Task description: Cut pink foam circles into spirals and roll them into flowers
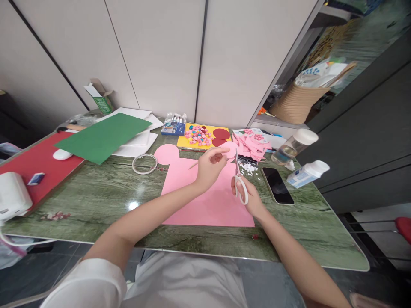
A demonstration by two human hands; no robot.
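A large pink sheet (208,201) with two round ears at its top lies on the green table (96,201). My left hand (210,164) pinches the sheet's upper right round part (228,149) and lifts it a little. My right hand (248,196) grips white-handled scissors (239,182), blades pointing up beside that round part. A thin stick (193,164) lies on the sheet by my left hand.
Near the back lie a yellow sheet with small coloured pieces (199,137), red discs (221,134), pink cut-outs (252,145) and paint tubes (175,122). A phone (278,186), two bottles (293,147) and a tape ring (144,163) surround the work. Green and red sheets (102,137) lie left.
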